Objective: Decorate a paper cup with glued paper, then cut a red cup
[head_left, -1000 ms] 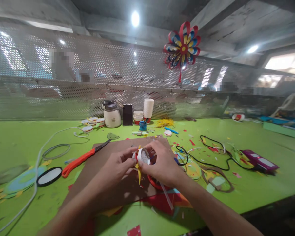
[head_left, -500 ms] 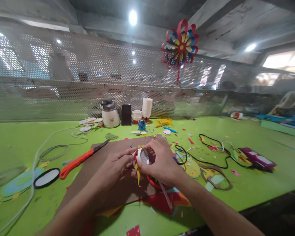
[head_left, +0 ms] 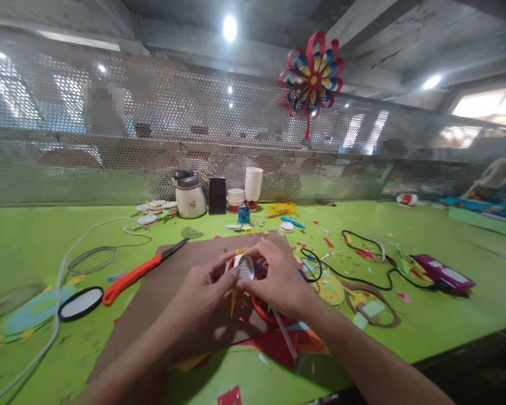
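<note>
Left hand (head_left: pixel 202 292): fingers pinched on the left side of one small red-and-white paper ring (head_left: pixel 241 266).
Right hand (head_left: pixel 278 278): fingers curled round the ring's right side.
Ring: raised just above one brown cardboard sheet (head_left: pixel 185 281), mid-table near the front edge.
Cups: one white stack (head_left: pixel 253 184) at the back edge; contents cannot be seen.
Cutter: one orange-handled (head_left: pixel 135 275), left of the cardboard.

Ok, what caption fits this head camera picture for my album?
Left hand and right hand hold a small paper ring over brown cardboard.
</note>
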The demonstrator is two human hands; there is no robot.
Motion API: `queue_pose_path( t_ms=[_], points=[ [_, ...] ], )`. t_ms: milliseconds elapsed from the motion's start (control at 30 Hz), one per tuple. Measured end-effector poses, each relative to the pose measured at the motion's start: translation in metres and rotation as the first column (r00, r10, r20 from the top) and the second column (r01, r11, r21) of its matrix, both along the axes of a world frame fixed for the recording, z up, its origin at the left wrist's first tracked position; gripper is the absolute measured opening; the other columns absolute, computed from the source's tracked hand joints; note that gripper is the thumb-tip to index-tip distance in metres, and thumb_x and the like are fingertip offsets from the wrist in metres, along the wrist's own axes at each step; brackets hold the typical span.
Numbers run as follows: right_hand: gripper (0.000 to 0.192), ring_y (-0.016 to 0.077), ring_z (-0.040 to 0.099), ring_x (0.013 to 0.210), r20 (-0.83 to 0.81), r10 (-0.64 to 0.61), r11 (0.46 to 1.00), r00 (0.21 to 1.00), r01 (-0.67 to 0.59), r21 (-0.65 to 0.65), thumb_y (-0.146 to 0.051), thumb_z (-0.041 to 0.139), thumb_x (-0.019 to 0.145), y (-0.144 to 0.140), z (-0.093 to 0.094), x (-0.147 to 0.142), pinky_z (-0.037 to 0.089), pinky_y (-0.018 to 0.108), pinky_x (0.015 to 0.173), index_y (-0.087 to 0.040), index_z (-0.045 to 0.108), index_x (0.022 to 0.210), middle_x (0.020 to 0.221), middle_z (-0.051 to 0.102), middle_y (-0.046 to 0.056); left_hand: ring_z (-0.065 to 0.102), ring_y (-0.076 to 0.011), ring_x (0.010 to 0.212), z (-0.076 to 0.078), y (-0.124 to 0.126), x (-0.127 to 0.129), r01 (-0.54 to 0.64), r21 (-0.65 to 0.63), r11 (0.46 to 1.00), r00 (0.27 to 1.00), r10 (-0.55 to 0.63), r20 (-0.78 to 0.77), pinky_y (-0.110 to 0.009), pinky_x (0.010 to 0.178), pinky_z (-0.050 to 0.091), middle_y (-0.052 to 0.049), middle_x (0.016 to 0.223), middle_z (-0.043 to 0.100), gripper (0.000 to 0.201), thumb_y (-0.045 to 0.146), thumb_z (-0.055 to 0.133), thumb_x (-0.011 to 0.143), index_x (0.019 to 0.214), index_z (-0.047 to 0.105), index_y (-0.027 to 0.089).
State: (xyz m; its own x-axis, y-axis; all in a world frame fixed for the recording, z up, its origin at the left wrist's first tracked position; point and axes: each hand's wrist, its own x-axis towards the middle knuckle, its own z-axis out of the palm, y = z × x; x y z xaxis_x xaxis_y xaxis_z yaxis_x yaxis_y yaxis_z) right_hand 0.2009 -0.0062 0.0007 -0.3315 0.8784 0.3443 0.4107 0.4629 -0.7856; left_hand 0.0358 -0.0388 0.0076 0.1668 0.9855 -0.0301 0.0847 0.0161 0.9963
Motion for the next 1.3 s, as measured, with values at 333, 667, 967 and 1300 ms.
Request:
queue_pose_path(
  t_ms=[333,667,967,1300],
  points=[
    [0.026,0.0177,0.056,0.082,0.002,0.006,0.996,1.0,-0.007,0.092,-0.013,0.075,0.064,-0.004,0.003,0.0,0.048,0.033,0.071,-0.017,0.06,0.085,0.089,0.056,0.002,0.066,-0.0215,0.08,0.003,-0.007,0.005,0.049,0.066,0.997,0.998,-0.047,-0.029,-0.03,0.069,0.053,-0.005,0.088,0.073,0.053,0.038,0.057,0.087,0.136,0.053,0.018],
    [0.027,0.0178,0.055,0.083,-0.002,0.003,0.99,1.0,-0.003,0.142,-0.008,0.072,0.065,-0.005,0.003,-0.001,0.05,0.033,0.071,-0.019,0.059,0.086,0.09,0.054,0.002,0.068,-0.0253,0.096,-0.004,-0.005,0.008,-0.074,0.176,0.982,0.987,0.098,-0.131,-0.034,0.083,0.053,-0.01,0.111,0.073,0.055,0.036,0.059,0.083,0.133,0.054,0.013],
    [0.036,0.019,0.054,0.088,0.026,-0.01,0.954,1.0,0.001,0.3,-0.005,0.073,0.067,-0.007,0.0,-0.002,0.051,0.034,0.076,-0.021,0.057,0.096,0.095,0.055,0.002,0.068,-0.0264,0.101,-0.004,-0.004,0.01,-0.147,0.148,0.978,0.987,0.155,-0.044,-0.036,0.086,0.054,-0.014,0.115,0.072,0.072,0.037,0.061,0.08,0.142,0.041,0.008],
    [0.05,0.0222,0.052,0.106,-0.067,0.018,0.93,0.998,0.008,0.367,-0.017,0.078,0.073,-0.018,0.007,0.0,0.047,0.04,0.092,-0.024,0.055,0.117,0.114,0.054,0.005,0.06,-0.0275,0.118,0.003,-0.004,0.004,-0.174,0.255,0.951,0.984,0.157,0.086,-0.036,0.099,0.049,-0.016,0.132,0.063,0.067,0.034,0.067,0.076,0.136,0.048,0.01]
  ],
)
